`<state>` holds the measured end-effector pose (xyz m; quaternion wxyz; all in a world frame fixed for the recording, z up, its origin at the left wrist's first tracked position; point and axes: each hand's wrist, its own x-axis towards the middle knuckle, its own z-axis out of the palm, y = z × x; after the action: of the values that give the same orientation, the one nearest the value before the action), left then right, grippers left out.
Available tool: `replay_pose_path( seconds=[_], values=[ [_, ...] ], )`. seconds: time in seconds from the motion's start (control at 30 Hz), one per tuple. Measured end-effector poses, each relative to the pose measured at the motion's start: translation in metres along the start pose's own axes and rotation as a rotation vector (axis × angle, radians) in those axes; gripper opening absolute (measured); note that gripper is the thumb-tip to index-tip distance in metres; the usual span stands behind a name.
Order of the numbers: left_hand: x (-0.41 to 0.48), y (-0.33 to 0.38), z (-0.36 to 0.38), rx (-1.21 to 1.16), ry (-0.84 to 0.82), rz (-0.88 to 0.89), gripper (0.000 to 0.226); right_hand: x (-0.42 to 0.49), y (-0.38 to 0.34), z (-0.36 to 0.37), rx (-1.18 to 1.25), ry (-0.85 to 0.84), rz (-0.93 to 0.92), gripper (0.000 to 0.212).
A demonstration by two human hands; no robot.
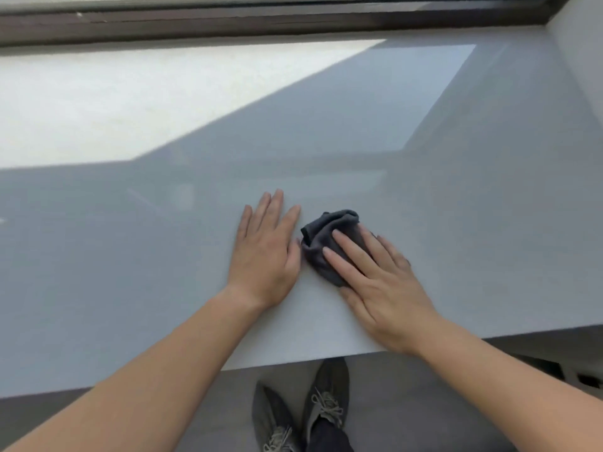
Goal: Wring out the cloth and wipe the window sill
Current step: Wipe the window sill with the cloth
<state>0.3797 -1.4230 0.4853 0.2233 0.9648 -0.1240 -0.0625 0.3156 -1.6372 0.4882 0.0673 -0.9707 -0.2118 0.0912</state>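
Head view: the pale grey window sill [130,256] fills most of the picture. It is smooth and glossy, with a straight front edge running along the bottom. A bright sunlit patch [114,109] lies at 10 o'clock, and the rest of the surface is in shade.

The cloth [317,234], dark grey, soft and bunched into folds, sits on the sill just right of centre. The right hand [381,282] comes in from 5 o'clock and lies flat on the cloth, fingers straight and slightly spread, pressing down. The far end of the cloth sticks out past the fingertips toward 11 o'clock.

The left hand [266,252] rests palm down on the bare sill at 9 o'clock of the cloth. Its fingers are straight and close together, and its thumb edge is just beside the fabric.

A dark brown window frame [261,24] runs along the top at 12 o'clock and meets a light side wall [580,27] at 1 o'clock. At 6 o'clock, below the sill's edge, two dark grey laced shoes [326,402] stand on a grey floor [408,402].
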Motion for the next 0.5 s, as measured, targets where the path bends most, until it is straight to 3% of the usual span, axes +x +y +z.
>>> replay_pose_path(
  seconds=[0.07, 0.13, 0.23, 0.3, 0.43, 0.5],
  values=[
    [0.002, -0.007, -0.004, -0.099, 0.008, -0.002, 0.062, -0.005, 0.026, -0.001, -0.011, -0.002, 0.031, 0.058],
    [0.001, -0.007, -0.006, -0.109, -0.006, 0.026, 0.065, 0.002, 0.051, -0.008, 0.013, 0.023, 0.225, 0.061],
    [-0.004, 0.0, -0.001, 0.093, -0.078, 0.042, 0.074, 0.004, 0.043, -0.007, 0.048, 0.073, 0.453, 0.064],
    [-0.004, 0.002, 0.003, 0.227, -0.106, 0.029, 0.074, -0.015, 0.013, 0.0, 0.022, 0.105, 0.386, 0.062],
    [-0.005, 0.003, 0.007, 0.315, -0.117, 0.021, 0.073, -0.067, 0.0, 0.011, -0.038, 0.021, 0.009, 0.058],
    [-0.005, 0.003, 0.008, 0.341, -0.121, 0.023, 0.071, -0.065, 0.029, 0.009, -0.047, 0.033, 0.022, 0.058]
  ],
)
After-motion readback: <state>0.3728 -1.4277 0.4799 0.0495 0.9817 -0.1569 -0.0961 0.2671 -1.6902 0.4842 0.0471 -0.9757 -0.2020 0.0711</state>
